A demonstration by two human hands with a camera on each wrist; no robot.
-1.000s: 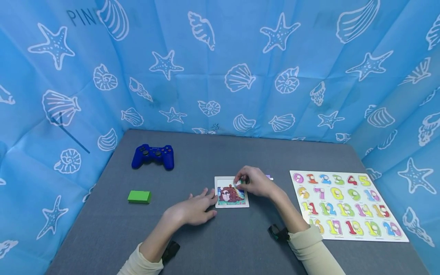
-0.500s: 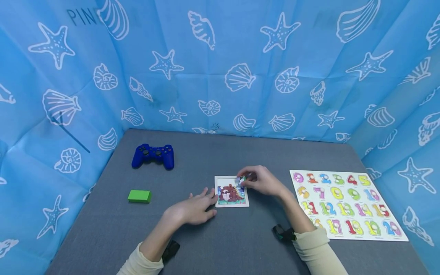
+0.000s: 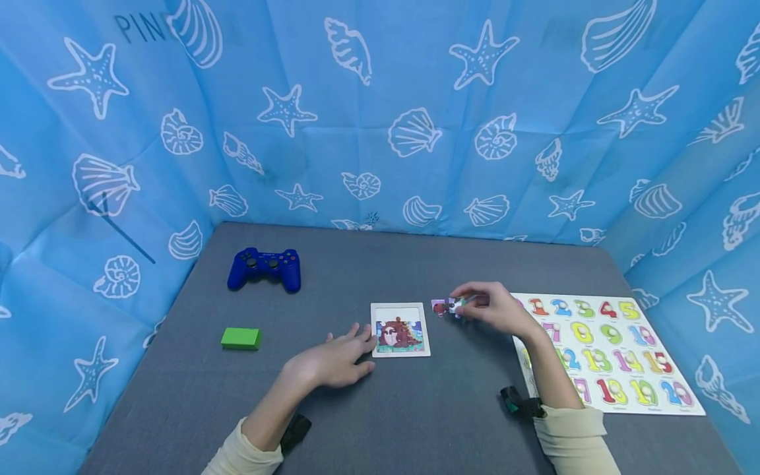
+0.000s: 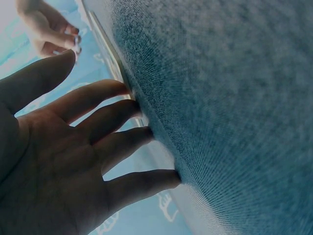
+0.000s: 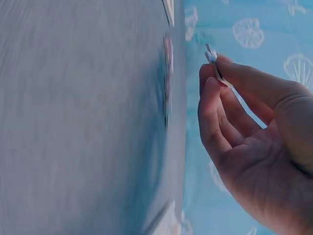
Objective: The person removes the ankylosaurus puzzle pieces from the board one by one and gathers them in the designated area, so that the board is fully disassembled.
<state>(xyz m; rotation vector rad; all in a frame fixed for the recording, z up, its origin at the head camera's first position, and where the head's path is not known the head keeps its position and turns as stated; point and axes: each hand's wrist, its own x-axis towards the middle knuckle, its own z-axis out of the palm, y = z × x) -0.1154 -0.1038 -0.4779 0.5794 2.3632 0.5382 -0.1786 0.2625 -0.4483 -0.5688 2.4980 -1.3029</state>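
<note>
A small square jigsaw puzzle [image 3: 400, 332] in a white-edged tray lies mid-table; its lower part shows a brown-haired figure, its upper strip is bare white. My left hand [image 3: 337, 359] lies with fingers spread, their tips touching the tray's left edge. In the left wrist view the fingertips meet the tray and cloth. Right of the tray, my right hand [image 3: 495, 309] pinches a puzzle piece [image 5: 215, 66] between thumb and fingers, held above the table. Beside it, loose puzzle pieces [image 3: 440, 307] with purple and red print lie on the table, partly hidden by the hand.
A number peg board [image 3: 614, 359] lies at the right, partly under my right forearm. On the left are a blue game controller [image 3: 264, 269] and a green block [image 3: 241, 339]. A blue shell-print curtain [image 3: 380, 132] hangs behind the grey table [image 3: 356, 429].
My right hand has lifted a puzzle piece from the tray's upper right and carried it rightward to the loose pieces. The left hand has stayed at the tray's edge.
</note>
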